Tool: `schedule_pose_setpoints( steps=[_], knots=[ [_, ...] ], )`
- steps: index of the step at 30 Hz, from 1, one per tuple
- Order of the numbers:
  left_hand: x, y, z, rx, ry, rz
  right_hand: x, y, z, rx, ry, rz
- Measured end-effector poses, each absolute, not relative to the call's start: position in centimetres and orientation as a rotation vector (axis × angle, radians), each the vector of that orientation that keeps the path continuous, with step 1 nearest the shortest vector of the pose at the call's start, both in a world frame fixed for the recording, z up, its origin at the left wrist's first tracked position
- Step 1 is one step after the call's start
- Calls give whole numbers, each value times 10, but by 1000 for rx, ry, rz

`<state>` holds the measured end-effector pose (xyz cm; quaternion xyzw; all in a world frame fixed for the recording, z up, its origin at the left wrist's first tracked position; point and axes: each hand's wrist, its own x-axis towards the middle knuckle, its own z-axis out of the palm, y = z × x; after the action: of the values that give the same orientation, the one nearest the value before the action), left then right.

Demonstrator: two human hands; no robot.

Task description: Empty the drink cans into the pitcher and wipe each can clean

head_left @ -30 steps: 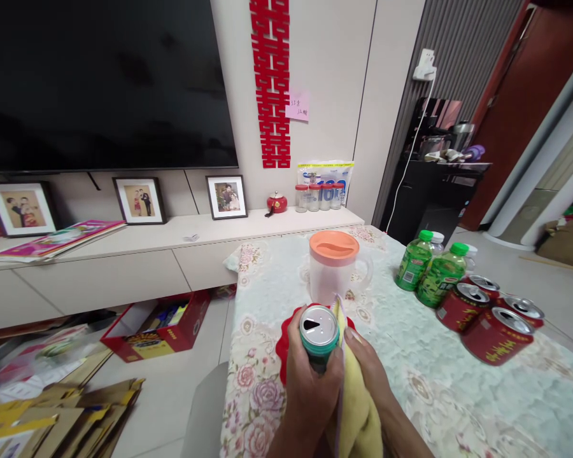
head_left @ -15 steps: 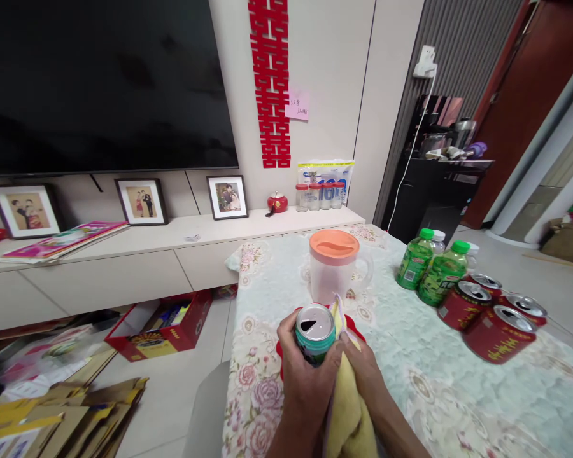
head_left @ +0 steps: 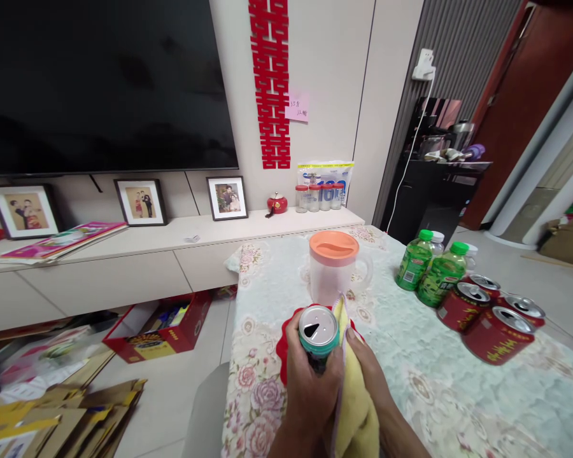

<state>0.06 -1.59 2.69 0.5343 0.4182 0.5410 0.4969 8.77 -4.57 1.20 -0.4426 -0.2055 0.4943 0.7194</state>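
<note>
Wrapped around a teal can (head_left: 319, 332) with an opened top is my left hand (head_left: 308, 388), the can upright near the table's front. My right hand (head_left: 370, 375) grips a yellow cloth (head_left: 352, 397), which lies against the can's right side and hangs down between my hands. Beneath the can, a red scalloped plate or mat (head_left: 283, 350) shows in part. Just behind stands a clear pitcher (head_left: 332, 280) with an orange lid.
On the right of the flowered tablecloth (head_left: 262, 305) stand green bottles (head_left: 439, 280) and several red cans (head_left: 499, 337). A white cabinet (head_left: 181, 245) holding framed photos runs behind. A red box (head_left: 160, 327) sits on the floor at left.
My left hand and the can have shifted slightly to the right. The cloth's lower part has moved a little to the right, too.
</note>
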Motion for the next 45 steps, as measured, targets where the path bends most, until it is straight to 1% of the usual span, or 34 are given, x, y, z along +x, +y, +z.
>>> schedule_pose_setpoints(
  steps=[6,10,13,18,25,33,37,42,45],
  knots=[
    [-2,-18,30,1305,990,1286,83,-45,12,-889,-332,1136],
    [-3,-20,29,1310,950,1288,84,-47,14,-912,-367,1192],
    [-3,-20,28,1303,921,1298,85,-46,14,-939,-407,1170],
    [-2,-19,25,1315,938,1301,89,-45,14,-1043,-435,1076],
    [2,-14,16,1289,979,1429,95,-45,6,-1157,-536,923],
    [0,-11,15,1319,996,1474,96,-51,2,-1260,-692,723],
    [-3,-11,19,1320,962,1400,98,-54,-2,-1320,-774,603],
    [-5,-10,23,1308,945,1337,103,-59,-6,-1419,-910,330],
    [-3,-13,25,1290,895,1320,105,-60,-6,-1419,-908,285]
  ],
)
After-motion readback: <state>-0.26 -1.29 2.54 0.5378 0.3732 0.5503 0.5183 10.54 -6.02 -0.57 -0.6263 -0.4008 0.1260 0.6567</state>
